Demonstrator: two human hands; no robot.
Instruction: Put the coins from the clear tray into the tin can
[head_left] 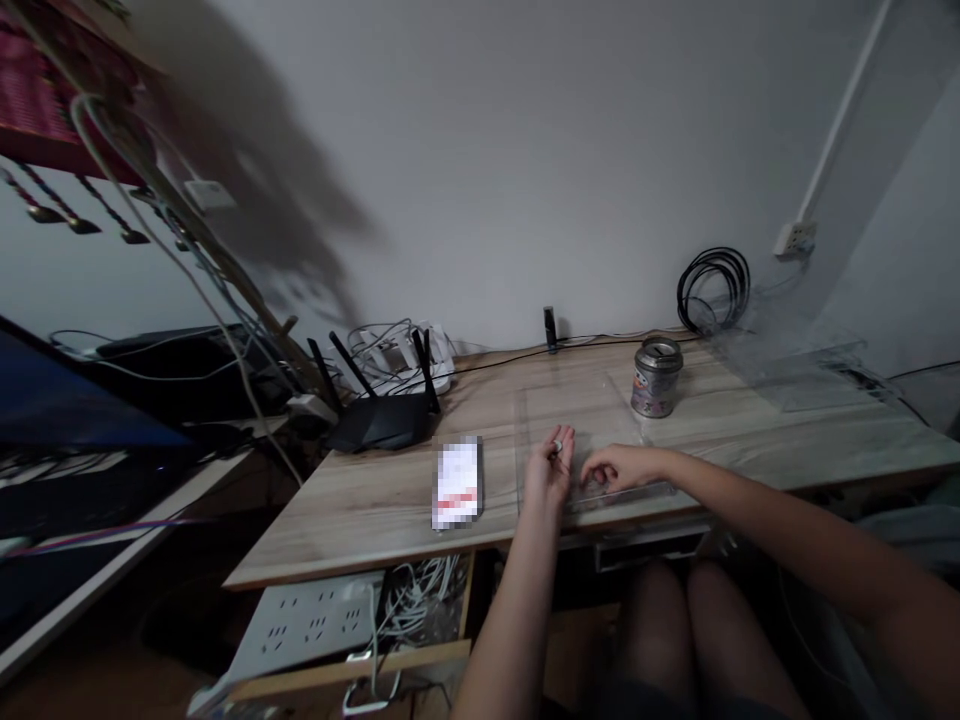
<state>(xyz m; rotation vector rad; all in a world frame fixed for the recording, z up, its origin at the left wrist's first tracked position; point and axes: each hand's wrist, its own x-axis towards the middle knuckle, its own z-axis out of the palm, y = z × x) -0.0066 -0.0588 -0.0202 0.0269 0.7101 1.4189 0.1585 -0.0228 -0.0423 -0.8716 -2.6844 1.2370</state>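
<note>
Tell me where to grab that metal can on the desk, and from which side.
Grip the can around its cylindrical wall, mid-height, coming from the front, the side nearest the right hand. It stands upright with clear desk before it; its slotted top offers no hold.

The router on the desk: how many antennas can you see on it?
4. On the black router, two antennas slant up at its left side, and two stand close together at its right side. The picture is dark, so another antenna may be hidden behind these.
</note>
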